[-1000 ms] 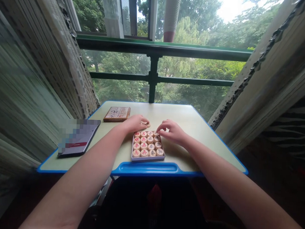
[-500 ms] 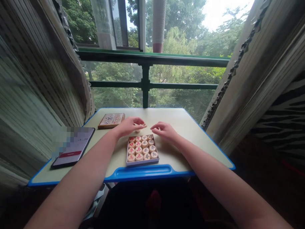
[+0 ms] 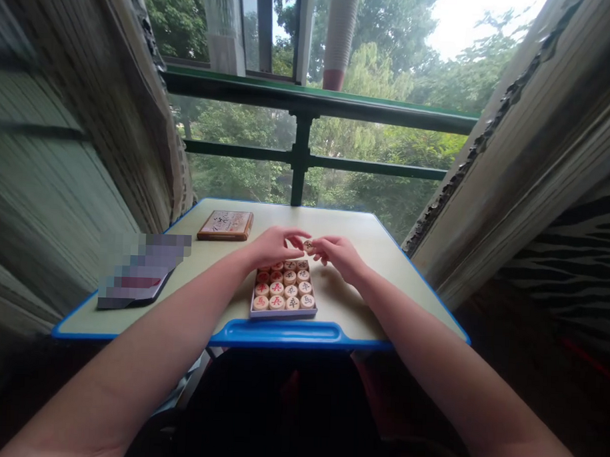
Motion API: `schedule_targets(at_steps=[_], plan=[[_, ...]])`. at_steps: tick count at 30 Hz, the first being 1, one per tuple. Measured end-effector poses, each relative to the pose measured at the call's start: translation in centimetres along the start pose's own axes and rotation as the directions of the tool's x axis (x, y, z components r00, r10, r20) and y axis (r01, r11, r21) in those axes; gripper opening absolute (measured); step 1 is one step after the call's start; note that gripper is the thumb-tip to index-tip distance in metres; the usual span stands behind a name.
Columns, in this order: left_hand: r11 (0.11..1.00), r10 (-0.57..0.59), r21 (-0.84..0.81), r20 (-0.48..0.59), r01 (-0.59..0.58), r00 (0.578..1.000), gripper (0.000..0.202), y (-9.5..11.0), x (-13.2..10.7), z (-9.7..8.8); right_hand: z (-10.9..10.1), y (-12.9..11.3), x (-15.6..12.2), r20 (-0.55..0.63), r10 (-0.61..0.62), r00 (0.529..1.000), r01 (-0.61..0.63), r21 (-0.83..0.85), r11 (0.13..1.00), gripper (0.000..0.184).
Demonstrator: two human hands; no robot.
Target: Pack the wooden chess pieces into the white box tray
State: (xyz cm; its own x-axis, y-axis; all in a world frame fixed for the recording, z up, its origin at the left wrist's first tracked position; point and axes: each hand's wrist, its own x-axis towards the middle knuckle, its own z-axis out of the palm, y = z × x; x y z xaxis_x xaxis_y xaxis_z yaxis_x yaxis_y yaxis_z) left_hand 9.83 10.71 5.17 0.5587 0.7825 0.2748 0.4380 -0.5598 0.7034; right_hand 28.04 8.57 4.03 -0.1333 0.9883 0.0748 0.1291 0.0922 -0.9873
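A shallow box [image 3: 282,314] full of round wooden chess pieces with red and dark characters sits near the front of the small table [image 3: 364,244]. Above its far edge my left hand [image 3: 274,246] and my right hand [image 3: 340,255] meet. One wooden chess piece [image 3: 308,244] is pinched between the fingertips of both hands. My left hand's fingers hide the far row of pieces in the box.
The box's brown lid [image 3: 226,226] lies at the table's far left. A phone [image 3: 133,281] rests on the left side. A blue groove [image 3: 284,332] runs along the front edge. A green window railing [image 3: 309,109] stands behind, with curtains on both sides.
My hands have come together over the box's far edge, and a piece that lay on the table under my left hand is now lifted between both hands' fingertips.
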Motion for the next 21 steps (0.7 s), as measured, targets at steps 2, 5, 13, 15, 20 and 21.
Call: schedule_targets(at_steps=[2,5,13,15,20,21], plan=[[1.0,0.022,0.014,-0.013,-0.022,1.0,0.033,0.0,0.03,0.03,-0.06,-0.05,0.04,-0.007,0.023,1.0,-0.023,0.036,0.999,0.017],[0.999,0.039,0.029,-0.069,-0.037,0.997,0.031,-0.25,0.17,-0.02,-0.16,-0.1,0.09,-0.021,-0.028,0.999,0.029,0.081,0.996,0.02],[0.963,0.172,0.235,-0.143,-0.135,0.975,0.029,-0.48,0.14,0.19,-0.03,-0.02,-0.04,0.039,-0.151,0.988,0.148,0.064,0.987,0.022],[0.954,0.208,0.248,-0.146,-0.168,0.967,0.032,-0.34,0.07,0.11,-0.1,-0.07,0.03,0.025,-0.138,0.99,0.136,0.075,0.988,0.02],[0.966,0.226,0.165,-0.156,-0.2,0.962,0.028,-0.17,0.08,-0.12,-0.6,-0.48,0.13,0.006,-0.092,0.996,0.091,0.122,0.988,0.019],[0.969,0.221,0.149,-0.154,-0.199,0.963,0.026,-0.11,0.08,-0.13,-0.7,-0.63,0.05,0.012,-0.094,0.996,0.092,0.116,0.989,0.019]])
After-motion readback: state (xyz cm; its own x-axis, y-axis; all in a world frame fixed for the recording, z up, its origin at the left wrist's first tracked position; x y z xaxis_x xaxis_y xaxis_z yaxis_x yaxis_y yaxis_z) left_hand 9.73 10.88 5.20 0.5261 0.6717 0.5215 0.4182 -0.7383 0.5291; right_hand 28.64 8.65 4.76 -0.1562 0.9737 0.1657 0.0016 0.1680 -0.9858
